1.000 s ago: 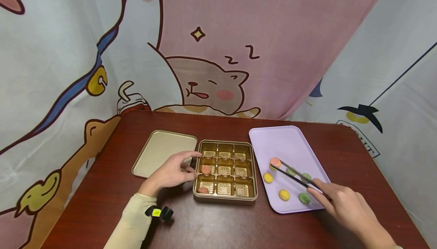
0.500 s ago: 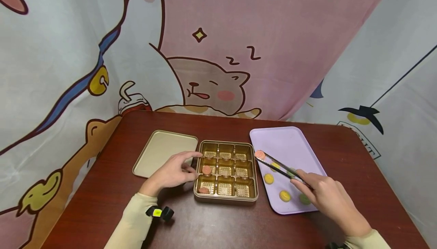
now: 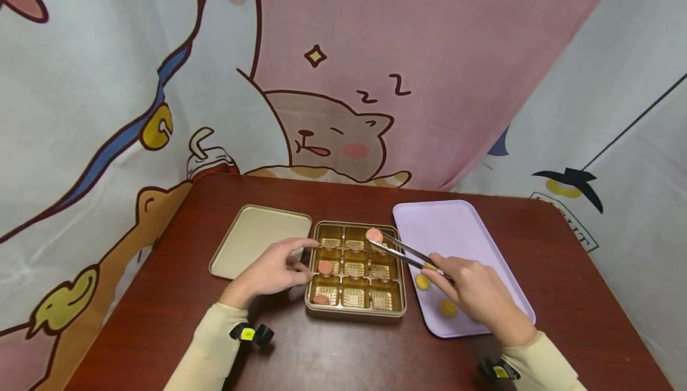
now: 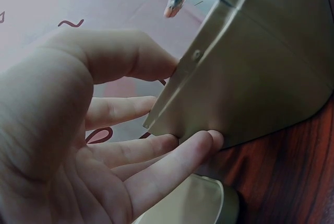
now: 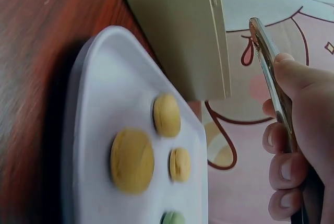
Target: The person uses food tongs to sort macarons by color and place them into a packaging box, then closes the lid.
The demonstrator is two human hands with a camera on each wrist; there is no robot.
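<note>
My right hand point(image 3: 474, 289) grips metal tongs point(image 3: 397, 254), whose tips hold a pink macaron point(image 3: 374, 235) over the back right part of a gold tin point(image 3: 355, 315). The tin has a gold insert divided into square compartments. One pink macaron point(image 3: 325, 267) lies in the left middle compartment and another point(image 3: 321, 300) stands on edge in the front left one. My left hand point(image 3: 274, 269) touches the tin's left side with spread fingers. In the left wrist view its fingers rest against the tin's wall point(image 4: 250, 78). The right wrist view shows the tongs point(image 5: 269, 51) raised beside the tin.
Right of the tin lies a lilac tray point(image 3: 445, 224) with yellow macarons point(image 5: 132, 161) and a green macaron point(image 5: 173, 217), partly hidden by my right hand in the head view. A flat gold lid point(image 3: 263, 236) lies to the left. A printed curtain point(image 3: 456, 69) hangs behind the table.
My right hand has carried the tongs and the pink macaron leftward from above the tray to over the tin. The left hand stays at the tin's side.
</note>
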